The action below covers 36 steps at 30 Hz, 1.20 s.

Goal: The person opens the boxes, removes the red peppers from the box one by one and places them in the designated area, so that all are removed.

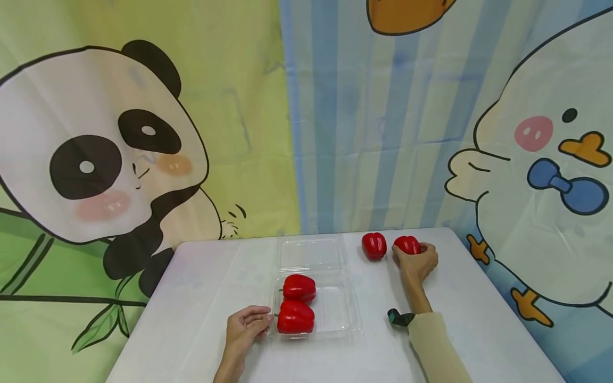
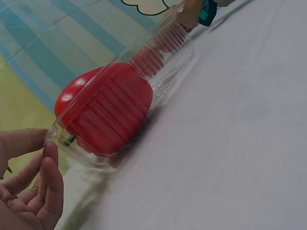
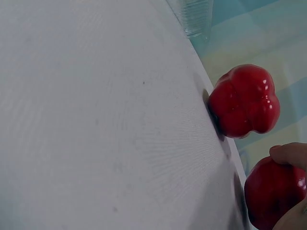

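A clear plastic clamshell box point(image 1: 335, 308) lies on the table with its lid point(image 1: 308, 254) folded back. Two red bell peppers, a rear one point(image 1: 299, 288) and a front one point(image 1: 296, 317), lie in its left half, stems to the left. My left hand point(image 1: 246, 331) pinches the box's left rim between thumb and fingers, as the left wrist view shows at the rim point(image 2: 52, 132). At the back right, my right hand point(image 1: 417, 263) grips another red bell pepper point(image 1: 407, 244) point(image 3: 273, 194). One more bell pepper point(image 1: 374, 246) point(image 3: 245, 101) sits just left of it, untouched.
The white table point(image 1: 201, 287) ends at the back against a cartoon-printed curtain point(image 1: 249, 133) with a panda and a white bird. A small black and green device point(image 1: 399, 318) is on my right wrist.
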Each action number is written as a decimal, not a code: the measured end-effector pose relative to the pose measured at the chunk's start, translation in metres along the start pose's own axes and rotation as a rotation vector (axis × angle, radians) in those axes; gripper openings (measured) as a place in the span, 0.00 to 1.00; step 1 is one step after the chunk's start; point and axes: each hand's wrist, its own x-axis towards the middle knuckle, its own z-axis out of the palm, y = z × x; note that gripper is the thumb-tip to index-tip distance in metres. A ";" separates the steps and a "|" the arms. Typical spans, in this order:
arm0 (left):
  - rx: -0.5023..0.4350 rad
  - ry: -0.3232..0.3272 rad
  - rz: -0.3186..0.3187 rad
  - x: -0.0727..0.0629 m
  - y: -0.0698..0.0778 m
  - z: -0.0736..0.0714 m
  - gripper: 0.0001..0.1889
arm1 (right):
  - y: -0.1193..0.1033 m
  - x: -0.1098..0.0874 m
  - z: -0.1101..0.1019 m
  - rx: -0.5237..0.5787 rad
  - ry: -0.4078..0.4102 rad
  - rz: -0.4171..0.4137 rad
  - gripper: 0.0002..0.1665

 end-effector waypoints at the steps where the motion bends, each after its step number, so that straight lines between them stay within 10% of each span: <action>1: 0.003 0.001 -0.005 0.000 0.000 0.000 0.16 | 0.000 0.001 0.001 -0.003 0.003 0.002 0.46; 36: -0.011 -0.015 0.024 -0.001 -0.001 -0.002 0.17 | 0.002 0.002 0.013 -0.050 -0.042 -0.002 0.49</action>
